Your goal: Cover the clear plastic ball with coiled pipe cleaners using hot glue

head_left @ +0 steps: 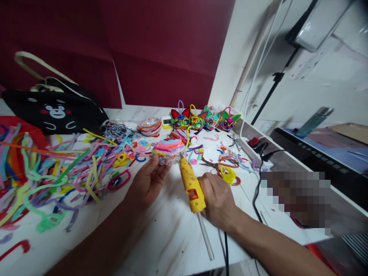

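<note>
My left hand (151, 180) holds a clear round ball (169, 151) with pink, orange, purple and yellow pipe cleaners wrapped over its upper part. In my right hand (217, 195) is a yellow hot glue gun (191, 186), its nozzle at the right side of the ball; whether it touches I cannot tell. A clear glue stick (205, 235) sticks out of the gun's back end. Behind the ball lie another striped ball piece (179, 136) and a clear bowl-like half (149, 126) with coloured bands. Scissors (212, 165) with orange handles rest right of the nozzle.
Loose pipe cleaners (86, 168) cover the table's left side, before a black bag (54, 111). Several finished winged ornaments (197, 119) stand at the back. A black cable (257, 191) runs down on the right from a power strip (250, 149), beside a raised ledge (290, 165).
</note>
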Demonstrator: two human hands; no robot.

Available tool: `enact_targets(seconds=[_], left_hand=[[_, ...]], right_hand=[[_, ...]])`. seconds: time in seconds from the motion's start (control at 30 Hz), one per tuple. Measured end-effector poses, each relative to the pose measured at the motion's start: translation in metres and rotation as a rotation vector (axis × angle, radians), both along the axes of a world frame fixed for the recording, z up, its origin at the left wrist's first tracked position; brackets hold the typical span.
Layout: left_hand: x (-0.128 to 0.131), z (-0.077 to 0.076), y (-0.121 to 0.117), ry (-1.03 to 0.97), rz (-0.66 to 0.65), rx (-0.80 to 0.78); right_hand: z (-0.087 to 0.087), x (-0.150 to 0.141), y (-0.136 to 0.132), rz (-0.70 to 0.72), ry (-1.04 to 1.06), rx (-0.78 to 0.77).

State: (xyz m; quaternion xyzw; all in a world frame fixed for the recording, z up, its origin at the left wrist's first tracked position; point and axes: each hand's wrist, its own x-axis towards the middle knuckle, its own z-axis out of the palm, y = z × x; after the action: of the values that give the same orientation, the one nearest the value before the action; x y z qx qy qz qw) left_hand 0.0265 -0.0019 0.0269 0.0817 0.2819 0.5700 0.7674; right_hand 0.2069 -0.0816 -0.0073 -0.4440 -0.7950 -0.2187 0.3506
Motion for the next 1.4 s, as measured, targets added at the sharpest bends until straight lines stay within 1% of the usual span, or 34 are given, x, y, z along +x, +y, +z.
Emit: enact_targets(seconds=[0.1, 0.23, 0.47, 0.77, 0.87, 0.93, 0.97, 1.03, 1.13, 1.2, 1.3, 1.4], left_hand=[[0.001, 0.004, -0.002, 0.052, 0.036, 0.038], [0.002, 0.006, -0.003, 0.079, 0.044, 0.063], [0.002, 0.003, 0.001, 0.091, 0.065, 0.066], [0.0, 0.004, 0.002, 0.077, 0.079, 0.043], [-0.003, 0.007, 0.005, 0.062, 0.123, 0.033], [-0.006, 0.009, 0.009, 0.063, 0.19, 0.044], [-0.008, 0.011, 0.011, 0.066, 0.227, 0.053], [-0.011, 0.013, 0.015, 0.07, 0.281, 0.073], [-0.013, 0.011, 0.02, 0.071, 0.301, 0.087], [-0.013, 0.007, 0.023, 0.079, 0.299, 0.09], [-0.012, 0.0, 0.025, 0.085, 0.29, 0.096], [-0.011, -0.004, 0.027, 0.086, 0.281, 0.102]], right_hand=[[0.0, 0.0, 0.0, -0.005, 0.003, 0.0], [0.0, 0.0, 0.0, -0.018, 0.012, -0.001], [0.001, 0.001, -0.001, -0.033, 0.023, -0.013], [0.004, 0.007, 0.003, -0.113, 0.036, -0.015], [0.004, 0.01, 0.004, -0.087, 0.065, -0.036], [0.002, 0.01, 0.004, -0.014, 0.09, -0.111], [0.001, 0.008, 0.003, 0.035, 0.101, -0.176], [-0.001, 0.004, 0.0, 0.116, 0.093, -0.354], [-0.004, -0.005, -0.004, 0.158, 0.006, -0.65], [-0.004, -0.009, -0.007, 0.155, -0.051, -0.788], [0.0, -0.008, -0.007, 0.195, -0.046, -0.889], [0.008, 0.002, -0.003, 0.361, 0.055, -0.927]])
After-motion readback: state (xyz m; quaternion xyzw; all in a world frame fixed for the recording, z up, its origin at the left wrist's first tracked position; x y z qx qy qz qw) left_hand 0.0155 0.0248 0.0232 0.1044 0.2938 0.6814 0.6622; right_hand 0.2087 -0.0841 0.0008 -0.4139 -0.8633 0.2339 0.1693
